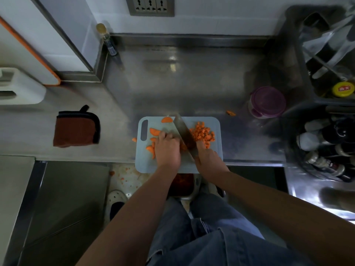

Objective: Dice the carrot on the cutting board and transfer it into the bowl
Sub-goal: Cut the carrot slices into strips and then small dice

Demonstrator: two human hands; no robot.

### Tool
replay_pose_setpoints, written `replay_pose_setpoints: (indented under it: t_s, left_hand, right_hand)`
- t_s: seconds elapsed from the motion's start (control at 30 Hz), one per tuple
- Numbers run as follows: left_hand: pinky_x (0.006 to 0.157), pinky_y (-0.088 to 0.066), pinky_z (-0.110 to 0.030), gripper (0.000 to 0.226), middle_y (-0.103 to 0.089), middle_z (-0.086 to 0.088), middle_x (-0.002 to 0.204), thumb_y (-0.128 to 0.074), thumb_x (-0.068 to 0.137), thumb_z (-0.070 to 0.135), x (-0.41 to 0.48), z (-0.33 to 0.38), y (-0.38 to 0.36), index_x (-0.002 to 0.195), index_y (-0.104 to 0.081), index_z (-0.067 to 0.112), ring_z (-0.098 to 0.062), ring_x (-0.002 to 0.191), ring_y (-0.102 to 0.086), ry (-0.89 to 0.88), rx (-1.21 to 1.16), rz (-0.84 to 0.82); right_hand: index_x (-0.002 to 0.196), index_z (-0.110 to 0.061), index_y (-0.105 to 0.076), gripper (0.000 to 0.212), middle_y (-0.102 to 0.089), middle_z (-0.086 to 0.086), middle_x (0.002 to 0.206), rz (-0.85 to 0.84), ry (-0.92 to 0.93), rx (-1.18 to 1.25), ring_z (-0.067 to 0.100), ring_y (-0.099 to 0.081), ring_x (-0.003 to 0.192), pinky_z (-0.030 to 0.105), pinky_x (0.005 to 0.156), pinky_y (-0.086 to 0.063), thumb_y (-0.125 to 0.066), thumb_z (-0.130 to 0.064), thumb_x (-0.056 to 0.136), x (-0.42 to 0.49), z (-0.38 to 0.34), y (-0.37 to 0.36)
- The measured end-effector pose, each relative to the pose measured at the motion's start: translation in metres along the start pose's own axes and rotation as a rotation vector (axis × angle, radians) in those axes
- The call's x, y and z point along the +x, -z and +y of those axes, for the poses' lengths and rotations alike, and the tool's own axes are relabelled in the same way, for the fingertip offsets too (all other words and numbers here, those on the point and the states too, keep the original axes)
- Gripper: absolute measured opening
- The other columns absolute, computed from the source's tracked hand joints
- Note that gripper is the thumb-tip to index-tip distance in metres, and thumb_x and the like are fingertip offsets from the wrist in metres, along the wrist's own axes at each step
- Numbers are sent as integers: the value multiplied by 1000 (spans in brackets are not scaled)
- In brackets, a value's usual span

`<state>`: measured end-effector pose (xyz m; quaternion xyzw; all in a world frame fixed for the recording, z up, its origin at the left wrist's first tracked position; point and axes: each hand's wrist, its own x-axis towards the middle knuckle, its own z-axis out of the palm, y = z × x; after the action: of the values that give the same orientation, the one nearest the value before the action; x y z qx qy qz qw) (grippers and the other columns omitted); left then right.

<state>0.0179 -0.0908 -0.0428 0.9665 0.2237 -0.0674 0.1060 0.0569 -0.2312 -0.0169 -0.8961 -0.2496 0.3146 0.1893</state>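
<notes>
A pale blue cutting board (215,150) lies at the counter's front edge. A heap of diced carrot (202,133) sits on its right half. Several carrot slices (154,131) lie on its left half. My left hand (167,148) presses down on carrot pieces near the board's middle, fingers curled over them. My right hand (208,157) grips the handle of a cleaver (184,132), whose blade runs diagonally between the slices and the dice, right beside my left fingers. No bowl is clearly in view.
A brown pot holder (76,127) lies left of the board. A purple-lidded jar (268,101) stands to the right, with a stray carrot piece (230,113) near it. Bottles (322,148) crowd the right edge. A dish rack (326,54) fills the back right.
</notes>
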Motion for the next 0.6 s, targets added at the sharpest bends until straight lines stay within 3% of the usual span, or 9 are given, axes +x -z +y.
replay_pose_setpoints:
  t_s: [0.13, 0.33, 0.6]
  left_hand:
    - [99, -38, -36, 40, -55, -4, 120, -69, 83, 23, -4, -3, 7, 123, -62, 20, -25, 121, -41, -13, -73, 4]
    - [87, -42, -38, 27, -50, -10, 122, -65, 85, 27, -16, -6, 5, 109, -62, 13, -28, 112, -48, 119, -64, 54]
    - [84, -50, -40, 57, -40, -12, 130, -75, 80, 35, -28, -6, 2, 124, -47, 12, -30, 113, -51, 193, -200, -10]
  right_hand:
    - [116, -15, -30, 21, -59, 11, 76, 63, 52, 33, 32, -57, 66, 52, 66, -52, -39, -18, 98, -1, 10, 12]
    - [129, -9, -33, 35, -60, 9, 76, -3, 149, 36, 27, -58, 66, 47, 62, -51, -43, -18, 96, -16, 14, 21]
    - [126, -12, -34, 34, -57, 9, 76, -58, 113, -21, 25, -57, 67, 45, 62, -52, -45, -14, 94, -27, 23, 12]
